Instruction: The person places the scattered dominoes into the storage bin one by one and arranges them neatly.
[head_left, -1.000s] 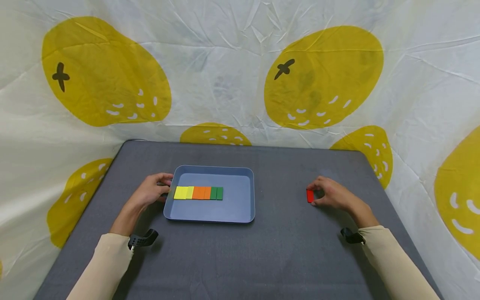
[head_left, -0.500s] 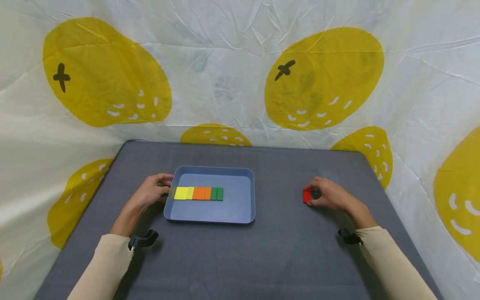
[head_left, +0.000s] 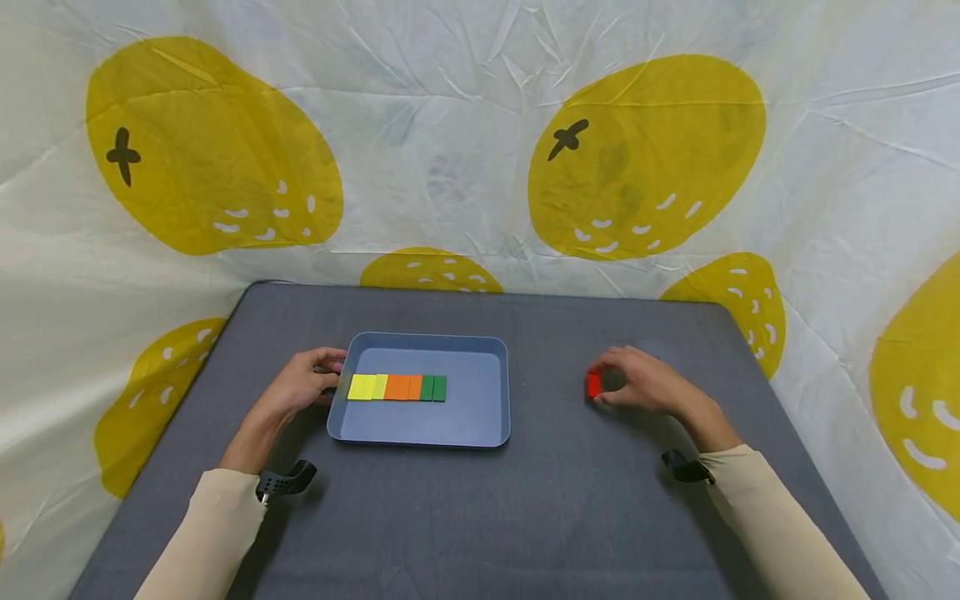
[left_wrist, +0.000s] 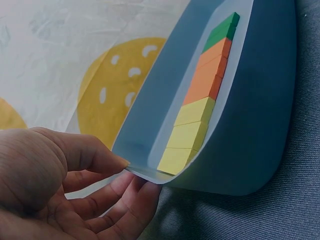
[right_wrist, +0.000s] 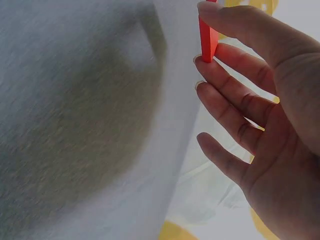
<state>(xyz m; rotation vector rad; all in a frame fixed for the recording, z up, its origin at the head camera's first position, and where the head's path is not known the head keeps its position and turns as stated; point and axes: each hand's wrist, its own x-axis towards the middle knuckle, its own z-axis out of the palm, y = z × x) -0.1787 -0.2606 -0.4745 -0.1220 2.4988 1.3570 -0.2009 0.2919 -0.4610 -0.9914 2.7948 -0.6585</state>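
My right hand (head_left: 645,385) pinches a small flat red block (head_left: 594,385) between thumb and fingertips, over the table to the right of the tray. In the right wrist view the red block (right_wrist: 208,40) stands on end, its top cut off by the frame edge. My left hand (head_left: 298,387) grips the left rim of a shallow blue-grey tray (head_left: 476,392), thumb over the edge and fingers outside it. Inside the tray a row of blocks runs from the left wall: yellow blocks (head_left: 362,387), then orange blocks (head_left: 403,387), then green blocks (head_left: 433,388).
A dark grey cloth covers the table (head_left: 555,500). Behind and at both sides hangs a white curtain (head_left: 442,150) with large yellow fruit prints. Each wrist wears a black band (head_left: 287,478).
My right hand has moved left with the red block, closer to the tray. The left hand, the tray and its row of blocks stay where they were.
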